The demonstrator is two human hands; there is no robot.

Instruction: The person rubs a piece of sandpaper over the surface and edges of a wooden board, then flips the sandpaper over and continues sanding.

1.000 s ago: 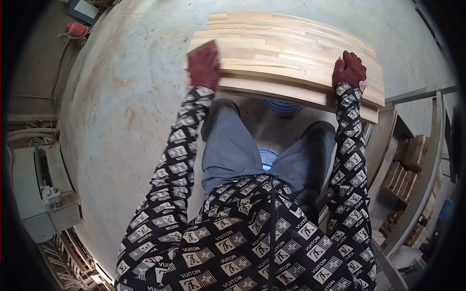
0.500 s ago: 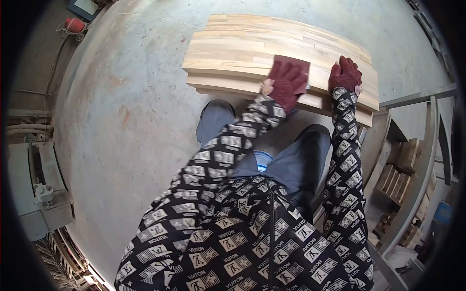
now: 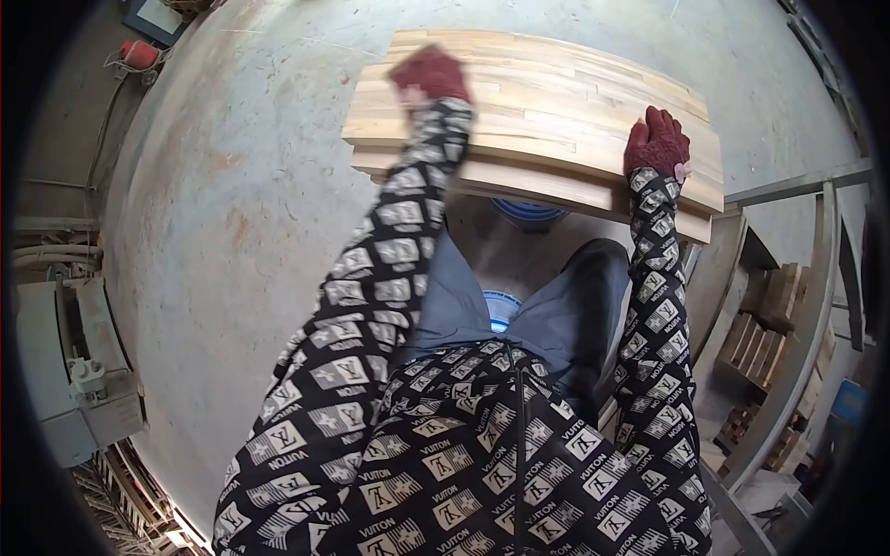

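Observation:
A pale wooden panel [image 3: 547, 102] made of glued strips lies in front of me on top of another board [image 3: 547, 181]. My left hand [image 3: 431, 76], in a dark red glove, is over the panel's left part and smeared by motion. A reddish-brown sheet, which looks like sandpaper, is under that hand; its edges blend with the glove now. My right hand [image 3: 658, 144], gloved in the same red, rests flat on the panel's right end with its fingers stretched forward.
Blue-rimmed buckets [image 3: 527, 211] show below the boards and between my legs. To the right stands a metal frame [image 3: 820, 269] with wooden pallets [image 3: 756, 350] beside it. A grey machine [image 3: 79, 371] is on the left, and a red object [image 3: 139, 56] sits farther off.
My left hand has swept from the panel's middle near edge to its far left part, with the sheet beneath it. My right hand stays at the right end.

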